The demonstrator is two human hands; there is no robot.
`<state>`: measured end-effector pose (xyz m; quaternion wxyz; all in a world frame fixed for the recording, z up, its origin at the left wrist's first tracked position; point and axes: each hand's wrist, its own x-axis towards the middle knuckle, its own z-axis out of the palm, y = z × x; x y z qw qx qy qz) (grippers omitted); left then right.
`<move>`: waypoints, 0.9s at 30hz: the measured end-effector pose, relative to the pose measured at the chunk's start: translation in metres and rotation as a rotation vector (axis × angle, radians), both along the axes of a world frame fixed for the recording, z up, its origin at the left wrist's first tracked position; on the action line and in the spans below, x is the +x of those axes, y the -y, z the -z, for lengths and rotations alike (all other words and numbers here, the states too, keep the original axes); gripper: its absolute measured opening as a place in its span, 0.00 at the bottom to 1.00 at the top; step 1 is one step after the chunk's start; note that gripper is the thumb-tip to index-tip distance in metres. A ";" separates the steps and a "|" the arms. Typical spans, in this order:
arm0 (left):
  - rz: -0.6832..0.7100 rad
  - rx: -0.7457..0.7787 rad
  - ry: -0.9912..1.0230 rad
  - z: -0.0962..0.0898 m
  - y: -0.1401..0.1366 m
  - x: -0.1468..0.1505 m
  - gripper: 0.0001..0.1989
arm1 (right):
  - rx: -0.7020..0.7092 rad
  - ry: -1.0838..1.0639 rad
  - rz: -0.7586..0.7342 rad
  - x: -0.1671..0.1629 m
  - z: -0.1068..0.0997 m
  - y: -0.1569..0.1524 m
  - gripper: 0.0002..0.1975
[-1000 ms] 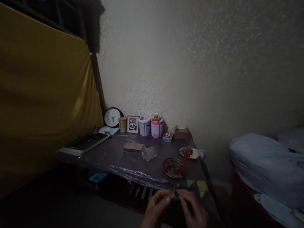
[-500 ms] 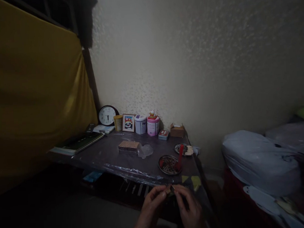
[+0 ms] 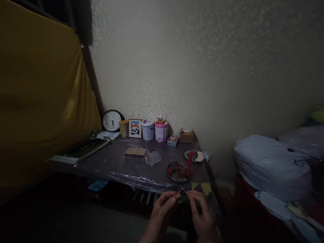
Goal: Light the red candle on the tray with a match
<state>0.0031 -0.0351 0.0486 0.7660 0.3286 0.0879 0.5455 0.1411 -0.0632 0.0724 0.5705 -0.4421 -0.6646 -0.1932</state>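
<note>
My left hand [image 3: 163, 207] is closed, pinching a small brown and dark matchbox [image 3: 183, 195] by its left end. Facing it, my right hand [image 3: 201, 210] has its fingertips pressed together on a thin pale stick that looks like a match; its end is at the box, and the dim light blurs the detail. Both hands are just off the table's front edge. Beyond them, a round metal plate [image 3: 178, 164] holds many small dark and pale bits. A red candle [image 3: 190, 163] stands upright at that plate's right side.
A second plate [image 3: 186, 155] bears pale sticks [image 3: 199, 156]. A row of matchboxes [image 3: 135, 153] lies beside crumpled clear plastic [image 3: 153, 158]. Along the wall are a clock [image 3: 112, 120], a framed panda picture [image 3: 135, 128], tins [image 3: 161, 131] and a cardboard box [image 3: 187, 135]. White bags [image 3: 270, 166] lie right.
The view has shifted slightly, so the table items sit a little higher and further left. My hands stay together; the dark part of the matchbox shows more between my fingertips.
</note>
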 end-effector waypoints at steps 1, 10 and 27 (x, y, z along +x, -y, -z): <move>-0.001 -0.004 0.005 0.000 -0.001 0.001 0.19 | 0.020 -0.009 0.004 0.000 -0.003 0.002 0.05; 0.013 0.000 0.026 -0.005 -0.001 0.002 0.17 | -0.009 0.186 0.016 0.005 -0.002 0.006 0.08; -0.005 -0.008 0.004 -0.001 -0.005 0.001 0.18 | -0.071 -0.124 -0.004 0.003 0.009 -0.001 0.06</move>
